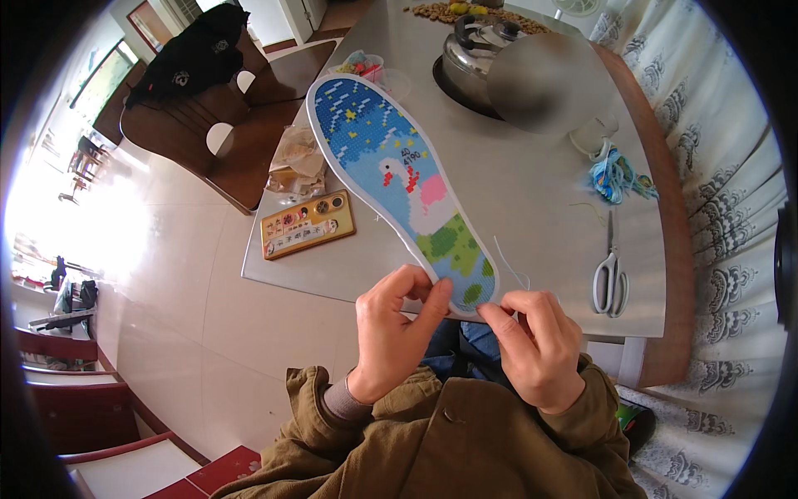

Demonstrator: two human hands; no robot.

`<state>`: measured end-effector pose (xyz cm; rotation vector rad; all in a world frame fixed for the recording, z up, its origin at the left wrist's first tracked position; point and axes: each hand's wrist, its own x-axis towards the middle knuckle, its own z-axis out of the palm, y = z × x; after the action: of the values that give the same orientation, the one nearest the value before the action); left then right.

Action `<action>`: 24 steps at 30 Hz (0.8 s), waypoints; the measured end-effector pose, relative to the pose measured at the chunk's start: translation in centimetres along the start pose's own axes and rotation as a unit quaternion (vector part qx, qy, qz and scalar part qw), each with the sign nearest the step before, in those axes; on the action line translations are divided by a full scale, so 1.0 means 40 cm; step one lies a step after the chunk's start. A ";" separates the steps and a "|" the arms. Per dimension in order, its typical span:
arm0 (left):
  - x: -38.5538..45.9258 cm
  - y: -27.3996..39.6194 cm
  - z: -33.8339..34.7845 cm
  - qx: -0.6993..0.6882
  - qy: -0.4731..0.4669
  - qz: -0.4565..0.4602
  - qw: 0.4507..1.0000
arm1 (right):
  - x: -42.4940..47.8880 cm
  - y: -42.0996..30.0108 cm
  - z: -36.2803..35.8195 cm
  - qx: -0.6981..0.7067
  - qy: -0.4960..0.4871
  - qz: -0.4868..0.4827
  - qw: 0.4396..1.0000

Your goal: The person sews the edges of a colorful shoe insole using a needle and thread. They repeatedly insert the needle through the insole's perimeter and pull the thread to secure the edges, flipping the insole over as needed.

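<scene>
An embroidered cross-stitch insole [399,168] is held up over the near table edge, its wide end pointing away from me. Its face carries a white goose, a blue sky and green patches, with some printed figures. My left hand [402,318] pinches the narrow end from the left, thumb on top. At the lower right edge of that end, my right hand [536,343] has thumb and forefinger together; whether a needle is between them cannot be made out. A pale thread [510,265] loops just beyond the right hand.
On the grey table [530,199] lie white-handled scissors [611,280], blue yarn [614,178] by a cup [595,138], and a phone [308,224] below plastic bags [299,162]. A steel pot [467,68] stands farther back, near peanuts [430,11]. A wooden chair [187,134] is at left.
</scene>
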<state>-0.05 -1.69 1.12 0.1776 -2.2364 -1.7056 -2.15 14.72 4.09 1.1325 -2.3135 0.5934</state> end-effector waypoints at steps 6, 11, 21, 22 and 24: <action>-0.001 -0.001 0.005 0.029 0.010 0.034 0.999 | 0.004 -0.009 -0.004 -0.020 -0.017 -0.010 1.000; 0.000 0.011 0.009 0.095 0.019 0.077 0.992 | 0.015 -0.018 0.003 -0.100 -0.044 -0.065 0.992; 0.000 0.005 0.006 -0.024 -0.020 -0.026 0.999 | 0.013 -0.013 0.000 -0.023 0.018 -0.006 1.000; 0.000 0.005 0.005 -0.022 -0.013 -0.020 0.999 | 0.011 -0.015 -0.007 -0.023 0.020 -0.002 1.000; 0.002 0.004 0.003 -0.033 0.001 -0.018 0.999 | 0.016 -0.020 -0.025 -0.034 0.053 0.000 0.998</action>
<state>-0.12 -1.56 1.26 0.2041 -2.1855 -1.7942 -1.60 14.46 5.41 1.0446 -2.2261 0.5572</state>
